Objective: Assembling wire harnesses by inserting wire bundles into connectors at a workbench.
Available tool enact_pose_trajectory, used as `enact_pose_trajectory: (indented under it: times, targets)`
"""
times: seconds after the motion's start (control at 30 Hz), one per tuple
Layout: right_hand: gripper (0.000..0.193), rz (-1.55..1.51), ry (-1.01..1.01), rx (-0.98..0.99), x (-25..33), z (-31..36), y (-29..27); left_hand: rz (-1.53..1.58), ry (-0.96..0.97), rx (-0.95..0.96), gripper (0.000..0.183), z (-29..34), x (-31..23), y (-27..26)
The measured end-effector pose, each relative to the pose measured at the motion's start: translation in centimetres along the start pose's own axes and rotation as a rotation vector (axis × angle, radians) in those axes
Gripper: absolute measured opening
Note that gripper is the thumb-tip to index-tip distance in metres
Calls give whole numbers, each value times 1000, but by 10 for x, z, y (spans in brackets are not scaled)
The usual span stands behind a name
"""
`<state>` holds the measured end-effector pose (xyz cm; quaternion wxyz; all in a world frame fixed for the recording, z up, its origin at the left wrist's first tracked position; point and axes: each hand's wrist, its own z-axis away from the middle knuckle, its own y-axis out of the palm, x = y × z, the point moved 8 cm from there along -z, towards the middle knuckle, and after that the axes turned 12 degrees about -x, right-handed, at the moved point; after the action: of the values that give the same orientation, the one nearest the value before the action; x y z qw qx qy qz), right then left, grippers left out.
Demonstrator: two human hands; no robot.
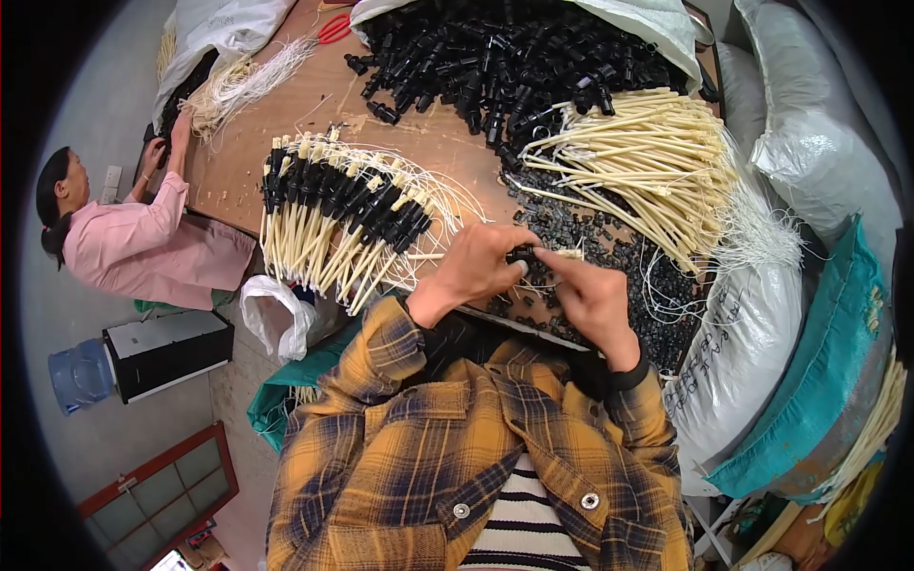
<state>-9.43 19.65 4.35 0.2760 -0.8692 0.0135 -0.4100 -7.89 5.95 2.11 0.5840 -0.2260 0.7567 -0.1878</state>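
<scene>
My left hand point(479, 263) is closed around a small black plastic fitting point(520, 254) just above the table's near edge. A cream stick point(422, 256) with a thin white wire shows beside that hand. From the right, my right hand point(596, 303) meets the same fitting, its index finger and thumb at the end and the other fingers curled. A short cream connector point(569, 254) shows just above the right index finger. To the left lies a fanned row of cream sticks point(319, 246) fitted with black fittings point(354, 202), their white wires trailing right.
A heap of black fittings point(486, 57) spills from a white sack at the back. Bare cream sticks point(638, 162) lie right, above scattered small black parts point(657, 314). White sacks point(809, 124) stand at the right. A person in pink point(133, 228) works at the left edge. Red-handled scissors point(334, 29) lie behind.
</scene>
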Motion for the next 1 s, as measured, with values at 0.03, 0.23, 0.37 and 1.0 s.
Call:
enact_pose_trajectory:
  times: [0.03, 0.23, 0.37, 1.0]
  targets:
    - [38, 206, 74, 188, -1, 3, 7, -64, -30, 1, 31, 1, 3, -1]
    - [16, -67, 595, 23, -29, 5, 16, -390, 175, -112, 19, 6, -27, -10]
    - [20, -136, 726, 65, -27, 5, 36, -526, 284, -162, 16, 16, -34, -27]
    - [12, 834, 142, -129, -76, -28, -47, -463, 243, -393, 27, -61, 30, -39]
